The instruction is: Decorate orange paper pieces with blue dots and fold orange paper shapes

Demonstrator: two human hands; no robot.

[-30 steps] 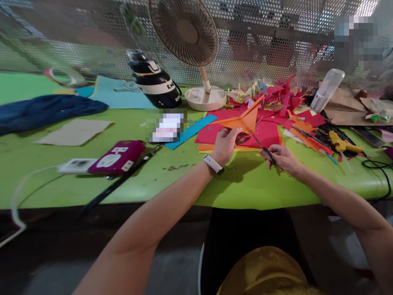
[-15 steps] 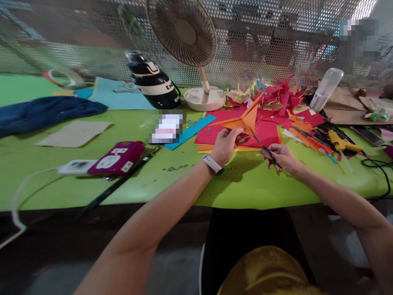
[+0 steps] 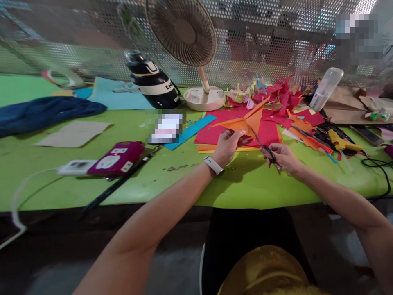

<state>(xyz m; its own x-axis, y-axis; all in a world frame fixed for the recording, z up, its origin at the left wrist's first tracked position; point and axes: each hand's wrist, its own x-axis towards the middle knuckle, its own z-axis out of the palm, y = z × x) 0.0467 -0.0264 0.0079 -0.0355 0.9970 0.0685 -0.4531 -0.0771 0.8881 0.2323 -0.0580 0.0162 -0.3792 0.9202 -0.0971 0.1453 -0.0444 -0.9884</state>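
Observation:
My left hand [image 3: 229, 145] pinches a folded piece of orange paper [image 3: 254, 119] with pointed arms, holding it above the table. My right hand [image 3: 281, 157] grips a pair of scissors [image 3: 264, 148] with dark handles, fingers wrapped round the loops. The blades point up and left and meet the lower edge of the orange paper; whether they are parted I cannot tell. Beneath the folded paper lie red paper sheets [image 3: 208, 131], with orange sheets [image 3: 211, 147] showing under them.
Behind my hands stand a fan [image 3: 204, 97] and a pile of red paper pieces [image 3: 284, 96]. Rightward lie a yellow glue gun [image 3: 342, 141] and a clear bottle [image 3: 327, 90]. On the left are a phone [image 3: 167, 128], a black bottle [image 3: 156, 86] and a purple power socket [image 3: 118, 157].
The orange paper has shifted and tilted slightly to the right in my left hand. My right hand and the scissors stay in nearly the same place.

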